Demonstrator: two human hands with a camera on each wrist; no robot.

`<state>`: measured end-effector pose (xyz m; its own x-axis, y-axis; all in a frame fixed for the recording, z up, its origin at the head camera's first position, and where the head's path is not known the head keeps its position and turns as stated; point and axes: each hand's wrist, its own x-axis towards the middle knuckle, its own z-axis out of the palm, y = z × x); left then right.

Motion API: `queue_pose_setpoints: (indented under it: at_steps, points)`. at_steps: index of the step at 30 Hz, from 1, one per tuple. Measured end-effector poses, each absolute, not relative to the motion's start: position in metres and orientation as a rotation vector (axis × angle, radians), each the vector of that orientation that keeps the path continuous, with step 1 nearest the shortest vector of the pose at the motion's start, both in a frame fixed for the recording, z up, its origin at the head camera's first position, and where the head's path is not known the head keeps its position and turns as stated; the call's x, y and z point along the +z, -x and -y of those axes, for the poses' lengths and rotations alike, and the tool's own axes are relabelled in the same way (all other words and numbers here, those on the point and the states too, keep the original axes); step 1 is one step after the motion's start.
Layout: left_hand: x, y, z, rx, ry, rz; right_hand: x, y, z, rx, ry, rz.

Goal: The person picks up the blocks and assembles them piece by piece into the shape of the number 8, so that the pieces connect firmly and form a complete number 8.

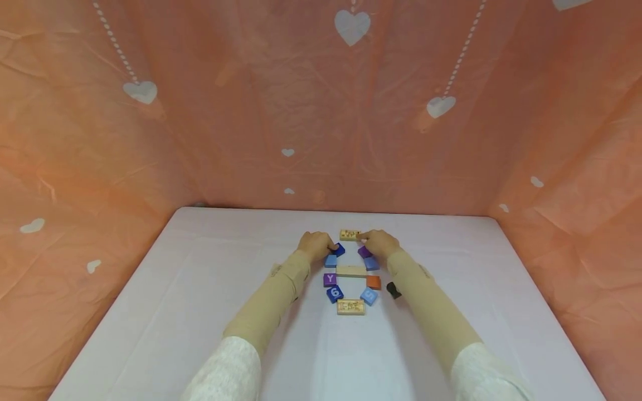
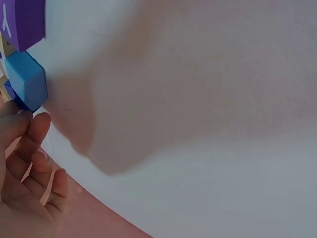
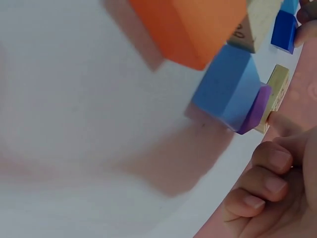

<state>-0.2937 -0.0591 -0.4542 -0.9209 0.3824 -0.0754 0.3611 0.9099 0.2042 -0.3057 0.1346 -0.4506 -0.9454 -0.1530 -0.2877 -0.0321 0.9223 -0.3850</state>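
Near the far end of a ring of blocks, my left hand (image 1: pixel 316 245) pinches a dark blue block (image 1: pixel 339 250) between thumb and index fingertip. A light blue block (image 2: pixel 27 79) sits right beside those fingertips in the left wrist view. My right hand (image 1: pixel 381 244) reaches its index finger to the right end of a printed wooden block (image 1: pixel 349 235) at the top of the ring. Its other fingers are curled and hold nothing in the right wrist view. Just below that hand are a purple block (image 1: pixel 364 252) and a blue block (image 3: pixel 228 87).
A plain wooden block (image 1: pixel 351 271) spans the ring's middle. Lower down are a purple Y block (image 1: pixel 329 279), an orange block (image 1: pixel 373 282), a blue 6 block (image 1: pixel 335 293), a light blue block (image 1: pixel 369 296) and a printed wooden block (image 1: pixel 350 307). A black object (image 1: pixel 393 290) lies by the right forearm.
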Motion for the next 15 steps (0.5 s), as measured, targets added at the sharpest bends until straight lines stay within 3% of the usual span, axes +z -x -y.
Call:
queue_pose_setpoints:
  at_steps: [15]
  points:
    - [-0.4550, 0.2956, 0.0593, 0.256, -0.613, -2.958, -0.4561, 0.2979, -0.1415, -0.626, 0.150, -2.714]
